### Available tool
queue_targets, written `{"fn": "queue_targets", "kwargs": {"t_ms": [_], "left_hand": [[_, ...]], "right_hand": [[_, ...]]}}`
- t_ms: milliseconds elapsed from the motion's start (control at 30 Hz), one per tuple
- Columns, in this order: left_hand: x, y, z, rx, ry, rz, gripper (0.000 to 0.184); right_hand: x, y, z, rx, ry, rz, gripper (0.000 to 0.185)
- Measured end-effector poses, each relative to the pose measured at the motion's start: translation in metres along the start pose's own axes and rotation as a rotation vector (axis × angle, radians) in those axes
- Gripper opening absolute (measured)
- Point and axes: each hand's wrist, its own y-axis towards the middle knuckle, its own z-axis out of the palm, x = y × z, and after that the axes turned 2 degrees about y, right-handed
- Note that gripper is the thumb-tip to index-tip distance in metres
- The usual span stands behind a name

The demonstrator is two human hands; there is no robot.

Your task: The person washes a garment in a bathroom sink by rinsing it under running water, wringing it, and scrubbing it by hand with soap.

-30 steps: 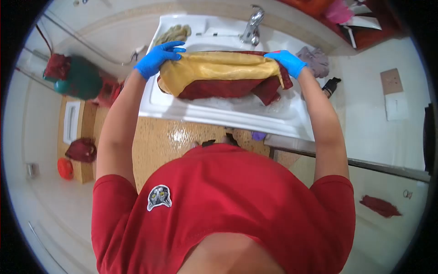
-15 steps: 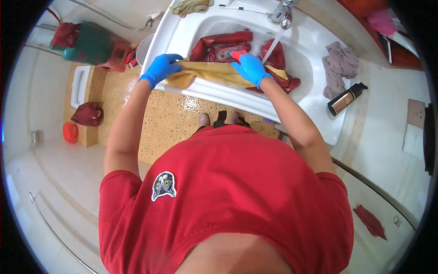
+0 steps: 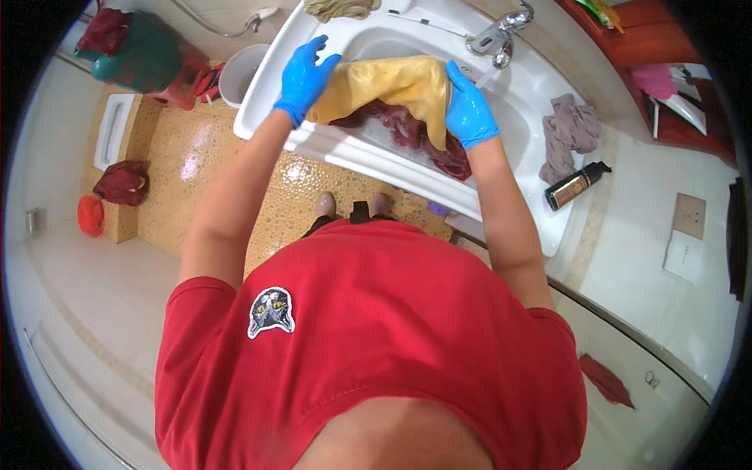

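A wet yellow cloth (image 3: 392, 82) with dark red fabric (image 3: 407, 129) beneath it spans the white washbasin (image 3: 513, 168). At the cloth's left end is my left hand (image 3: 305, 82) in a blue glove, its thumb and one finger apart and its other fingers partly hidden against the cloth. My right hand (image 3: 471, 113), also gloved in blue, grips the right end, where a yellow corner hangs down. The chrome tap (image 3: 501, 35) stands behind the cloth, near my right hand.
On the basin's right rim lie a grey cloth (image 3: 569, 137) and a dark pump bottle (image 3: 577, 186). A greenish cloth (image 3: 341, 8) rests at the back left corner. A white bucket (image 3: 241, 74) stands left of the basin. Red shelves (image 3: 654, 47) are at the upper right.
The yellow cloth was lowered along the front rim and is now raised and spread over the basin. Both hands have moved up, my right hand to the cloth's right end. The view has shifted.
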Motion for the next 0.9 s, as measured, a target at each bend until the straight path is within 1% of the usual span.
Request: {"fn": "queue_targets", "kwargs": {"t_ms": [33, 67, 100, 167, 200, 233, 267, 300, 367, 400, 433, 467, 500, 567, 633, 667, 767, 800, 833, 867, 900], "left_hand": [[-0.010, -0.010, 0.008, -0.039, -0.070, -0.001, 0.045], [-0.013, -0.022, 0.015, 0.113, -0.263, -0.134, 0.045], [-0.016, -0.036, 0.020, 0.270, -0.451, -0.267, 0.045], [-0.025, -0.062, 0.028, 0.714, -0.846, -0.570, 0.047], [-0.029, -0.075, 0.037, 0.757, -0.964, -0.708, 0.051], [-0.033, -0.084, 0.047, 0.795, -1.082, -0.848, 0.055], [-0.036, -0.087, 0.056, 0.766, -1.240, -0.924, 0.053], [-0.033, -0.088, 0.065, 0.750, -1.330, -0.884, 0.050], [-0.027, -0.089, 0.080, 0.706, -1.514, -0.800, 0.046], [-0.027, -0.092, 0.083, 0.668, -1.514, -0.801, 0.039], [-0.027, -0.093, 0.081, 0.651, -1.530, -0.808, 0.039], [-0.026, -0.095, 0.077, 0.633, -1.544, -0.814, 0.040], [-0.024, -0.098, 0.073, 0.619, -1.554, -0.824, 0.040], [-0.020, -0.104, 0.066, 0.704, -1.391, -0.818, 0.036], [-0.017, -0.112, 0.062, 0.788, -1.233, -0.810, 0.033], [-0.033, -0.111, 0.045, 0.807, -1.015, -0.775, 0.027], [-0.039, -0.108, 0.037, 0.596, -0.539, -0.358, 0.027], [-0.036, -0.104, 0.040, 0.368, -0.289, -0.182, 0.026], [-0.032, -0.092, 0.039, 0.211, -0.080, -0.037, 0.028], [-0.024, -0.078, 0.041, 0.121, -0.002, 0.120, 0.029], [-0.016, -0.063, 0.046, 0.029, 0.077, 0.273, 0.030]], "right_hand": [[-0.003, 0.002, -0.012, 0.021, 0.063, -0.014, 0.035], [0.005, -0.018, 0.017, 0.005, -0.028, -0.021, 0.036], [0.003, -0.021, 0.017, 0.001, 0.132, 0.004, 0.037], [-0.009, -0.025, 0.012, -0.006, 0.456, 0.060, 0.037], [-0.018, -0.029, 0.009, -0.014, 0.283, 0.001, 0.037], [-0.027, -0.031, 0.008, -0.021, 0.109, -0.056, 0.037], [-0.037, -0.032, 0.009, -0.026, -0.067, -0.112, 0.037], [-0.046, -0.033, 0.013, -0.029, -0.244, -0.167, 0.038], [-0.055, -0.045, 0.022, 0.017, -0.196, -0.246, 0.036], [-0.036, -0.059, 0.042, -0.168, -0.353, -0.148, 0.035], [-0.024, -0.065, 0.051, -0.350, -0.509, -0.049, 0.035], [-0.031, -0.062, 0.043, -0.288, -0.062, -0.198, 0.034], [-0.034, -0.064, 0.029, -0.318, -0.021, -0.228, 0.034], [-0.039, -0.078, 0.006, -0.375, -0.074, -0.244, 0.033], [-0.048, -0.092, -0.016, -0.457, -0.388, -0.279, 0.031], [-0.053, -0.098, -0.025, -0.496, -0.546, -0.295, 0.030], [-0.059, -0.111, -0.044, -0.545, -0.786, -0.212, 0.029], [-0.058, -0.115, -0.048, -0.528, -0.901, -0.222, 0.030], [-0.058, -0.117, -0.052, -0.511, -1.017, -0.231, 0.030], [-0.057, -0.120, -0.055, -0.490, -1.133, -0.240, 0.031], [-0.055, -0.123, -0.050, -0.470, -1.167, -0.234, 0.031]]}}
